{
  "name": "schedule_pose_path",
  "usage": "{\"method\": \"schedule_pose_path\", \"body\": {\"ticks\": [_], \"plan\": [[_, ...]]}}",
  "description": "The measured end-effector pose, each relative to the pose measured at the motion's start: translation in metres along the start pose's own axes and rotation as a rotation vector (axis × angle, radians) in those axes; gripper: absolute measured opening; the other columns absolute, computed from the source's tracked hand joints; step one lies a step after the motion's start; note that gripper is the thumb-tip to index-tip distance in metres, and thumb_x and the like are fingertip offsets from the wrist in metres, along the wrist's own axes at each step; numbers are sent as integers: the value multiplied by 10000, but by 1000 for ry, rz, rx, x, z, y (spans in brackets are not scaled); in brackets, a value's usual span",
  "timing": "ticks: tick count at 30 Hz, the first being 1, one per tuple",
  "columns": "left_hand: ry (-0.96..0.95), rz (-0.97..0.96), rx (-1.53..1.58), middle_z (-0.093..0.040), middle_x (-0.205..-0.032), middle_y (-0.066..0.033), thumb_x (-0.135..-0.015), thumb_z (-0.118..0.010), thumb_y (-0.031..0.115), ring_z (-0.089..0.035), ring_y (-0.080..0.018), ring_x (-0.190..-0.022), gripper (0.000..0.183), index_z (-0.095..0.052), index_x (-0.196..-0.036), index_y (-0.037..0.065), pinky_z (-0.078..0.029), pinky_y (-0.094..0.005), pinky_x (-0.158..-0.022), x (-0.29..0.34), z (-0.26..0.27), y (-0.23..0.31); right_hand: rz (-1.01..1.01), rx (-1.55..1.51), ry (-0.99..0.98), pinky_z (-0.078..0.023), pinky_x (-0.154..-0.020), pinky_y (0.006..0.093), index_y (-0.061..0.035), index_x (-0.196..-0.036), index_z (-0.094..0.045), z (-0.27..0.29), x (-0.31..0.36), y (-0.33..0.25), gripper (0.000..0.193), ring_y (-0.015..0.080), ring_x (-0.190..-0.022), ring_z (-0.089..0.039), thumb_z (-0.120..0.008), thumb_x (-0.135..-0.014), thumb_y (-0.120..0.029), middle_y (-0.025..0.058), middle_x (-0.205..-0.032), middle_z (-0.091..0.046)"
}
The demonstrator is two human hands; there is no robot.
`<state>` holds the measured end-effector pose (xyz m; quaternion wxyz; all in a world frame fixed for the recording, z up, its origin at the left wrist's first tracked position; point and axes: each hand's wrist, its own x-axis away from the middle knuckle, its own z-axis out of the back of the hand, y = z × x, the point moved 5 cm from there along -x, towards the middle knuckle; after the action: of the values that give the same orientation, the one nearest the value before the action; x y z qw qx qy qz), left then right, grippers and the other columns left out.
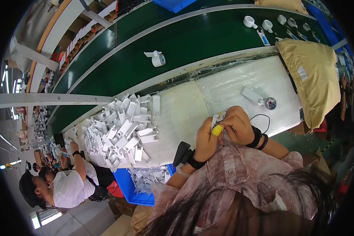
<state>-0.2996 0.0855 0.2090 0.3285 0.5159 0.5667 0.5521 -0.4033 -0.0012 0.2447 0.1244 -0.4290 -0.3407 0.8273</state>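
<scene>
My left hand (205, 142) and my right hand (240, 126) meet close to my body, over the near edge of the padded table. Both have their fingers closed around a small white plastic part (220, 117). A bright yellow, rounded tip (216, 130) shows between the hands; whether it is a finger cover or a loose piece I cannot tell. Just beyond my right hand lies a white handle-shaped housing (251, 95), beside a round white head (270, 103) whose open face shows electronics. A thin dark cord (266, 117) curves beside my right wrist.
A big heap of white plastic housings (124, 128) covers the table's left. Below it stands a blue bin (135, 193) of white parts. A green conveyor (185, 53) carries white round-headed units (158, 59). A brown paper package (310, 76) sits at right. A co-worker (70, 179) works at left.
</scene>
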Motion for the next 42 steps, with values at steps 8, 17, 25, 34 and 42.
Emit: {"method": "schedule_pose_path", "body": {"ticks": [8, 17, 25, 34, 42], "plan": [[86, 47, 44, -503, -647, -1, -1002, -487, 142, -474, -58, -536, 141, -516, -1006, 5, -411, -222, -462, -1, 0, -3, -27, 10, -8, -473, -711, 382, -44, -893, -600, -4, 4, 4, 288, 293, -777, -556, -669, -678, 134, 101, -823, -543], [-4, 95, 154, -519, -760, -21, -1007, -459, 116, -501, -78, -627, 170, -502, -1131, 8, -503, -244, -545, -2, -1, -4, -6, -14, -49, -469, -681, 373, -60, -888, -613, -1, 4, 7, 236, 294, -758, -562, -696, -694, 47, 101, -816, -556], [-4, 83, 140, -513, -746, -20, -1008, -444, 109, -494, -71, -615, 147, -500, -1103, 11, -500, -241, -546, 3, -1, -13, -28, 34, -31, -474, -689, 367, -75, -889, -623, -3, 7, 2, 233, 281, -745, -578, -690, -696, 38, 88, -820, -567], [6, 70, 133, -518, -732, -19, -998, -446, 87, -501, -72, -610, 115, -497, -1071, 14, -493, -246, -538, 9, -3, -17, -4, 0, -42, -476, -699, 373, -81, -887, -624, -2, 12, 0, 264, 285, -745, -575, -682, -664, 47, 88, -815, -560], [13, 87, 114, -515, -718, -26, -1015, -444, 131, -503, -78, -596, 168, -499, -1105, 0, -497, -248, -527, 12, -7, -15, -22, 16, -26, -471, -696, 383, -80, -887, -623, -3, 21, 0, 246, 281, -727, -563, -676, -679, 41, 89, -820, -563]]}}
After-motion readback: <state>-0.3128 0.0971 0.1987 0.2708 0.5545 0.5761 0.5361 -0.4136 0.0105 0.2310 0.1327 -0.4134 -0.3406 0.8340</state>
